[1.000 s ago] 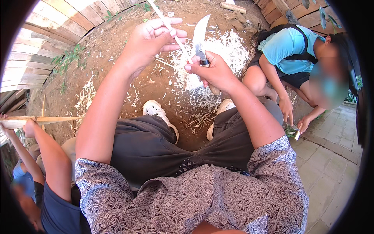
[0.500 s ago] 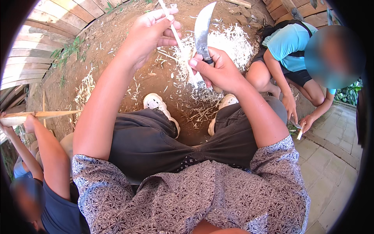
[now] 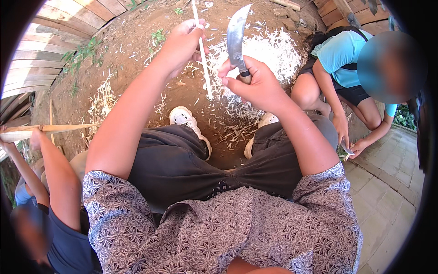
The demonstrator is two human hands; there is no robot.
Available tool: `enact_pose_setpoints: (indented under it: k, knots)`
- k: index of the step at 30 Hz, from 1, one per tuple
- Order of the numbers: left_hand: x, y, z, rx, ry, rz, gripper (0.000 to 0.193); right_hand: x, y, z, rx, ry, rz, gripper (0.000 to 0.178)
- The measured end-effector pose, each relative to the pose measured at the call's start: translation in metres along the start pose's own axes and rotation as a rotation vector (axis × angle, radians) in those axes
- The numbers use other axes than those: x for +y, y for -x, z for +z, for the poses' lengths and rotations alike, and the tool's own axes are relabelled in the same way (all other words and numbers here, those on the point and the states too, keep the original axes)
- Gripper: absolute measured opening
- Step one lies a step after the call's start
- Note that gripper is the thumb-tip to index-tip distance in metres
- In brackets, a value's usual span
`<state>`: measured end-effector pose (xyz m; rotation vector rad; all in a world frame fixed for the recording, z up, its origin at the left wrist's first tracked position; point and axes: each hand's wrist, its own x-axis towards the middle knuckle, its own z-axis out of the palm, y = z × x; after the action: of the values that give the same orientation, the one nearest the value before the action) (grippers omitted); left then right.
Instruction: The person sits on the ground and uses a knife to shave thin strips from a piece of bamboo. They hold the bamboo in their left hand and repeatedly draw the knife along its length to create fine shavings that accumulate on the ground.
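Note:
My left hand pinches a thin, pale wooden strip between thumb and fingers. The strip stands nearly upright in view, its lower end free above the ground. In my right hand is a knife with a broad, curved steel blade and a short wooden handle with a dark collar. The blade points away from me, to the right of the strip and apart from it. Beneath both hands lies a heap of pale wood shavings on the dirt.
To the right a person in a light blue shirt crouches, working with a small blade. At the left another person holds a long split piece of wood. Plank walls stand at the upper left; paving lies at the right.
The strip has come away from my right thumb and swung more upright, and my left hand has moved slightly down. The knife stays nearly in place while my right fingers shift.

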<state>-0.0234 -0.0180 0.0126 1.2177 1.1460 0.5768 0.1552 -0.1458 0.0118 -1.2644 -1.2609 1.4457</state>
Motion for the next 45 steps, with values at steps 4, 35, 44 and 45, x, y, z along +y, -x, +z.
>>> enact_pose_setpoints:
  k: [4, 35, 44, 45]
  knots:
    - [0.008, 0.005, -0.007, -0.004, 0.065, 0.07, 0.037, 0.002, -0.005, -0.012, 0.113, 0.076, 0.062, 0.025]
    - [0.012, 0.011, 0.007, -0.407, -0.098, 0.324, 0.053, 0.007, -0.013, -0.022, 0.406, 0.031, -0.086, 0.028]
    - [0.001, 0.014, 0.021, -0.434, -0.17, 0.255, 0.052, 0.013, -0.014, -0.026, 0.362, 0.07, -0.079, 0.019]
    - [0.001, 0.014, 0.022, -0.434, -0.164, 0.254, 0.052, 0.012, -0.014, -0.025, 0.359, 0.076, -0.092, 0.019]
